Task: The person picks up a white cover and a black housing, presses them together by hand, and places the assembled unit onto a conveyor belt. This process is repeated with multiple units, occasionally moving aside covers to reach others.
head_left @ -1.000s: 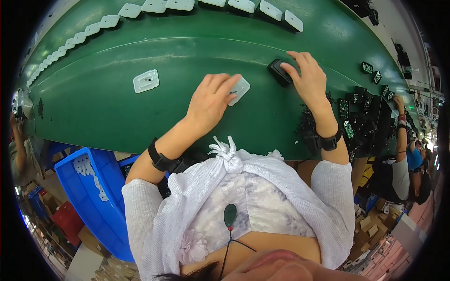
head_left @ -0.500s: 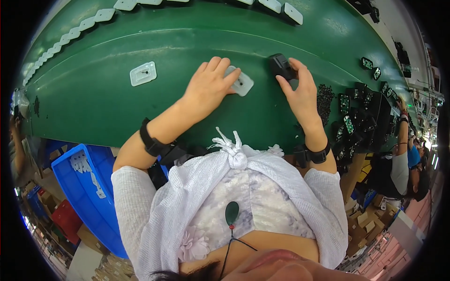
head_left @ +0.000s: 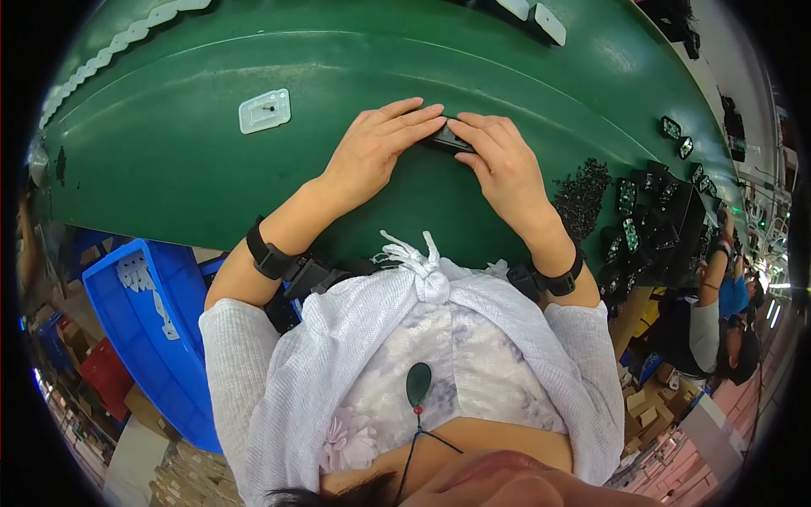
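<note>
A black plastic casing (head_left: 449, 139) lies on the green table (head_left: 211, 182) between my two hands. My left hand (head_left: 367, 152) has its fingers stretched together over the casing's left end. From the other side, my right hand (head_left: 500, 156) grips it, fingers across the top and thumb at the near edge. Much of the casing is covered by fingers, and the pale plate that was under my left hand is hidden. Farther left, a translucent white plate (head_left: 253, 117) with a small dark piece in its middle lies flat.
Small black parts form a pile (head_left: 583, 198) at right, beside black casings with green circuit boards (head_left: 627, 196). White-topped units (head_left: 549, 24) stand along the far side. A blue bin (head_left: 144, 338) is below left. Another person's arm (head_left: 714, 270) reaches in at far right.
My right hand has brought the black casing left to where the pale plate was. My left hand has moved from that plate onto the casing. The view has shifted slightly.
</note>
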Demonstrator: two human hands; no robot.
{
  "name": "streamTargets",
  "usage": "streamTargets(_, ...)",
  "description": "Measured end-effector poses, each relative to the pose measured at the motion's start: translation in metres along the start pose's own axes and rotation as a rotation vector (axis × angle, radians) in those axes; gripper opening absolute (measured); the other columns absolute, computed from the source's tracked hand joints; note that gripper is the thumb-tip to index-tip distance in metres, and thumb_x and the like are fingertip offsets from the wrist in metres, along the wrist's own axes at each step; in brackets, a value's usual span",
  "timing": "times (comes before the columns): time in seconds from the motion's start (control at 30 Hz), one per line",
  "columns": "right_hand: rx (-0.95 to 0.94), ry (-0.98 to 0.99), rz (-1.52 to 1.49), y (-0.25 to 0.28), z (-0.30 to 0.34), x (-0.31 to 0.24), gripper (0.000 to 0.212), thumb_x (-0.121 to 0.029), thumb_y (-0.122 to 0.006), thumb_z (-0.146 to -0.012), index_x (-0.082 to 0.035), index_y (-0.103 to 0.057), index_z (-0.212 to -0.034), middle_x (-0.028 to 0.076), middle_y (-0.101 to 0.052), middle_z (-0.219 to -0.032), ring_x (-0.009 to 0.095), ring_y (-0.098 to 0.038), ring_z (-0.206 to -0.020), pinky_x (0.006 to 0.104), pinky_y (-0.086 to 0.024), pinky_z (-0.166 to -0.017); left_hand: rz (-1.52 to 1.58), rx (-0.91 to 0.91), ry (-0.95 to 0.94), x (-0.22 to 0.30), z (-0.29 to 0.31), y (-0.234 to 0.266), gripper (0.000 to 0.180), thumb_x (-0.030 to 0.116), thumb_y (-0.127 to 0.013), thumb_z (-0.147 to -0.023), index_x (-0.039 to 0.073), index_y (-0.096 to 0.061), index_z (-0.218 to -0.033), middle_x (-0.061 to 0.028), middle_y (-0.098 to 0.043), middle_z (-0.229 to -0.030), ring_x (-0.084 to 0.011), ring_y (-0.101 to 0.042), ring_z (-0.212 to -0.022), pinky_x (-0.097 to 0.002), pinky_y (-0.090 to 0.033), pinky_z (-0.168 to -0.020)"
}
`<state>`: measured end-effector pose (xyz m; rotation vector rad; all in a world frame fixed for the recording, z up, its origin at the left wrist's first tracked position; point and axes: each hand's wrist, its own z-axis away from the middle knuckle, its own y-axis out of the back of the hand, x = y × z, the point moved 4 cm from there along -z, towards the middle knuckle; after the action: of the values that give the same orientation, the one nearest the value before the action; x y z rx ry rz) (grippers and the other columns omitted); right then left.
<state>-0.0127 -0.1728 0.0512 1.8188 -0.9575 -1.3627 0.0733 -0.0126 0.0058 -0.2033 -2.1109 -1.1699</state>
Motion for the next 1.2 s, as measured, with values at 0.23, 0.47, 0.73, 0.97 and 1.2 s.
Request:
streamTargets(0.23, 0.1, -0.01, 0.101, -0.01, 0.009, -0.001, 0.047, 0.001, -0.072, -0.072, -0.009, -0.066, -0.117, 0.008, -0.064, -0.116, 0.028, -0.061, -0.098, 0.0362, -0.053, -0.08, -0.197, -0.029, -0.067, 0.012, -0.001, 0.003, 0.052, -0.003, -0.054, -0.082, 0.011, -0.058, -0.132, -0.0024, -0.056, -0.139, -0.0231, -0.054, -0.127, -0.0352, -0.044, -0.095)
streamTargets(0.47, 0.178, 0.069, 0.226, -0.013, 0.011, 0.005, 0.046, 0.001, -0.071, -0.071, -0.012, -0.069, -0.115, 0.006, -0.065, -0.115, 0.025, -0.062, -0.096, 0.033, -0.054, -0.075, -0.431, -0.038, -0.162, 0.02, 0.0, -0.002, 0.052, 0.005, -0.058, -0.081, 0.005, -0.055, -0.132, -0.0059, -0.054, -0.14, -0.0232, -0.056, -0.121, -0.0352, -0.047, -0.092)
streamTargets(0.73, -0.086, -0.335, -0.565, -0.003, -0.009, 0.044, 0.039, -0.007, -0.068, -0.087, -0.005, -0.06, -0.125, 0.009, -0.064, -0.121, 0.018, -0.06, -0.11, 0.0308, -0.047, -0.097, -0.305, 0.134, -0.068, 0.014, -0.013, -0.014, 0.049, 0.011, -0.072, -0.076, 0.001, -0.06, -0.123, -0.0117, -0.064, -0.12, -0.0268, -0.062, -0.101, -0.0364, -0.051, -0.083)
streamTargets(0.97, 0.201, -0.5, -1.201, -0.015, 0.003, 0.036, 0.053, -0.011, -0.066, -0.093, -0.001, -0.042, -0.14, 0.011, -0.059, -0.125, 0.018, -0.056, -0.115, 0.0316, -0.044, -0.101, 0.702, 0.121, 0.547, 0.012, -0.026, -0.027, 0.031, 0.021, -0.06, -0.097, -0.005, -0.063, -0.114, -0.0073, -0.069, -0.085, -0.0097, -0.06, -0.072, -0.0239, -0.049, -0.066)
streamTargets(1.2, 0.259, -0.392, -1.151, 0.009, -0.02, 0.066, 0.048, -0.007, -0.068, -0.09, -0.001, -0.05, -0.134, 0.008, -0.061, -0.119, 0.016, -0.057, -0.11, 0.0307, -0.046, -0.098, 0.865, 0.113, 0.543, 0.011, -0.036, -0.036, 0.038, 0.017, -0.061, -0.096, -0.002, -0.055, -0.128, -0.0086, -0.07, -0.095, -0.0125, -0.064, -0.088, -0.0248, -0.051, -0.072)
